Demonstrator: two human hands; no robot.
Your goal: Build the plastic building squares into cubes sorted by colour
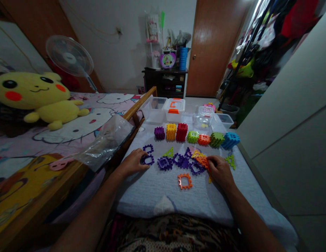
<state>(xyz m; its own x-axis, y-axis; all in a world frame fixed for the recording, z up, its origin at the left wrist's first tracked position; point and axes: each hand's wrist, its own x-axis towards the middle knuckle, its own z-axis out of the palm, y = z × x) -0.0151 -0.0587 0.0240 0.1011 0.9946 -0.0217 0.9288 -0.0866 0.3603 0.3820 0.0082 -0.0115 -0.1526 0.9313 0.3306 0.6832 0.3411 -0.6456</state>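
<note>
My left hand (134, 163) curves its thumb and fingers about the left edge of a purple square frame piece (151, 160), low over the cloth. Just beyond lies another purple frame piece (151, 148). Closed fingers of my right hand (221, 171) pinch an orange triangular piece (202, 160) above a loose heap. That heap holds purple pieces (184, 162) and a yellow piece (195, 154). Nearer to me, an orange square frame piece (184, 181) lies flat. A green triangle (168, 152) rests behind the purple pieces, and another green triangle (230, 161) lies right of my right hand.
Behind the loose pieces stands a row of colour-sorted stacks: purple (159, 133), yellow (171, 132), red (182, 132), green (217, 139) and blue (230, 140). Clear plastic boxes (155, 109) line the far edge. A wooden bed rail (138, 106) borders the left side.
</note>
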